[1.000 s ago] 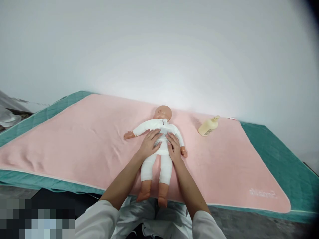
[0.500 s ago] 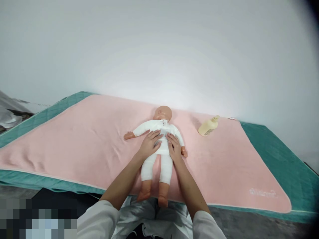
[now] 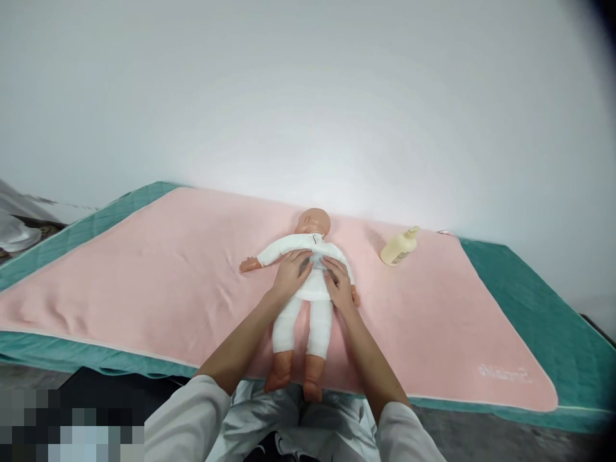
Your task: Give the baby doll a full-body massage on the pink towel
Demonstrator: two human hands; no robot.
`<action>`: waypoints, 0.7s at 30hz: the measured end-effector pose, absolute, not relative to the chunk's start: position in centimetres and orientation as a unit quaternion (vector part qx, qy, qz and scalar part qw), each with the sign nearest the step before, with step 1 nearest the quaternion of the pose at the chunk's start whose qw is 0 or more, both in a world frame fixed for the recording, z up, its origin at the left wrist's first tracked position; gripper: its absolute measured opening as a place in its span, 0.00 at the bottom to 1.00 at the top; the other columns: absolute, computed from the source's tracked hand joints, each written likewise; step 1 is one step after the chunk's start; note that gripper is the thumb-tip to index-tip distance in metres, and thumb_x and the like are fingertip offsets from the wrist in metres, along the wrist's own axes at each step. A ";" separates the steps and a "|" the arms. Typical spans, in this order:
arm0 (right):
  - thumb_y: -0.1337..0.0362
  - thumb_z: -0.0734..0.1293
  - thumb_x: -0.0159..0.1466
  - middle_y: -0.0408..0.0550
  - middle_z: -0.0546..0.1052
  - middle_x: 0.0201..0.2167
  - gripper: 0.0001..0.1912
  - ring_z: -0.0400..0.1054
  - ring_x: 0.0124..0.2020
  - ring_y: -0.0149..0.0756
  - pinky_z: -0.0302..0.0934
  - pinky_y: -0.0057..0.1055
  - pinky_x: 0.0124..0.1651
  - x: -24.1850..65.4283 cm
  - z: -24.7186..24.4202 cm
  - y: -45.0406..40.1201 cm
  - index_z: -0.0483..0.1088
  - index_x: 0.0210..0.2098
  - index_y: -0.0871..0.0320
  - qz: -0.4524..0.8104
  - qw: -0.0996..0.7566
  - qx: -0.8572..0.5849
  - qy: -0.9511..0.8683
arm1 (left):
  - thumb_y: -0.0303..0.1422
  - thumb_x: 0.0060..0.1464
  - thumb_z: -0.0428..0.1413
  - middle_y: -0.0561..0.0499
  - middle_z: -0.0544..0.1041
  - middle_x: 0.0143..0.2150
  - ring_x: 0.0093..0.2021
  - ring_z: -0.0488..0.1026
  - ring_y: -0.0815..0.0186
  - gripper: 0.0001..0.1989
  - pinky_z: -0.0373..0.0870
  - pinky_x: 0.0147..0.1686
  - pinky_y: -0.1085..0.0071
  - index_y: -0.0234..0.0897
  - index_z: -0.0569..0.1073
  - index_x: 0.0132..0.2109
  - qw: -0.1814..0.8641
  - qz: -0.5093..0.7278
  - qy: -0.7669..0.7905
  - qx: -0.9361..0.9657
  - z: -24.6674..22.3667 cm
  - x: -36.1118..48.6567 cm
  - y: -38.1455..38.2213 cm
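A baby doll (image 3: 315,292) in white clothing lies on a pink blanket (image 3: 423,321), its head toward the wall and its feet at the near edge. My left hand (image 3: 292,274) rests on one side of the doll's torso with its fingers apart. On the torso's other side lies my right hand (image 3: 338,282), fingers spread too. Between my fingertips shows a pale greyish patch on the doll's torso. Neither hand grips anything.
To the doll's right a cream pump bottle (image 3: 398,249) lies tilted on the blanket. A green quilted mattress cover (image 3: 534,289) shows beneath the blanket. Behind rises a white wall (image 3: 308,96). White cloth (image 3: 17,234) is at the far left.
Both hands stay on the torso, with their fingers slightly shifted and bent more. The whole view has moved slightly.
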State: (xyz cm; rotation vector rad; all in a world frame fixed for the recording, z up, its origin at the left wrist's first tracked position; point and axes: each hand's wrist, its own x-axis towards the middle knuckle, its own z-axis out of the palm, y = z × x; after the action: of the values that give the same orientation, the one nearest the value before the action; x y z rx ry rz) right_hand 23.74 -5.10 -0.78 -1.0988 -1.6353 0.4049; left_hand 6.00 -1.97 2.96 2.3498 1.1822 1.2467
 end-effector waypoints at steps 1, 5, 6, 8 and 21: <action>0.64 0.60 0.67 0.48 0.72 0.56 0.17 0.62 0.60 0.39 0.56 0.46 0.65 23.8 -0.6 -4.7 0.71 0.54 0.49 0.164 0.535 -0.462 -0.688 | 0.32 0.62 0.50 0.45 0.75 0.51 0.54 0.70 0.58 0.13 0.67 0.55 0.57 0.36 0.73 0.51 0.098 0.420 0.401 0.808 3.2 6.2 -1.7; 0.64 0.61 0.66 0.49 0.74 0.53 0.16 0.64 0.57 0.41 0.58 0.45 0.62 24.0 -0.1 -2.7 0.72 0.52 0.50 0.143 0.522 -0.444 -0.714 | 0.32 0.61 0.51 0.44 0.76 0.48 0.51 0.69 0.57 0.12 0.67 0.53 0.57 0.35 0.74 0.48 0.058 0.379 0.372 0.845 3.8 6.7 -0.4; 0.64 0.61 0.66 0.50 0.74 0.52 0.16 0.65 0.56 0.41 0.59 0.45 0.61 24.2 0.0 -2.2 0.73 0.51 0.51 0.140 0.516 -0.437 -0.723 | 0.31 0.61 0.50 0.44 0.77 0.47 0.50 0.70 0.57 0.11 0.68 0.52 0.57 0.35 0.74 0.48 0.059 0.374 0.365 0.851 3.8 6.7 0.0; 0.64 0.61 0.66 0.50 0.76 0.50 0.15 0.66 0.54 0.40 0.60 0.44 0.60 24.5 0.1 -1.5 0.74 0.49 0.51 0.142 0.506 -0.426 -0.737 | 0.31 0.62 0.50 0.46 0.78 0.45 0.48 0.71 0.59 0.11 0.68 0.51 0.57 0.37 0.74 0.46 0.075 0.372 0.351 0.856 3.7 6.6 0.6; 0.64 0.60 0.67 0.48 0.77 0.47 0.14 0.68 0.53 0.39 0.60 0.43 0.59 24.4 -1.0 -1.1 0.75 0.46 0.50 0.181 0.490 -0.438 -0.731 | 0.28 0.60 0.49 0.48 0.79 0.43 0.46 0.72 0.60 0.10 0.68 0.51 0.58 0.38 0.74 0.44 0.124 0.363 0.357 0.852 2.5 6.4 1.1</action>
State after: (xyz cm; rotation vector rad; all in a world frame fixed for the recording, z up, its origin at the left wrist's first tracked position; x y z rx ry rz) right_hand 24.37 -1.07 -1.04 -1.0645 -1.7762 0.4393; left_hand 6.41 1.09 2.54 2.4832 1.0410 1.0599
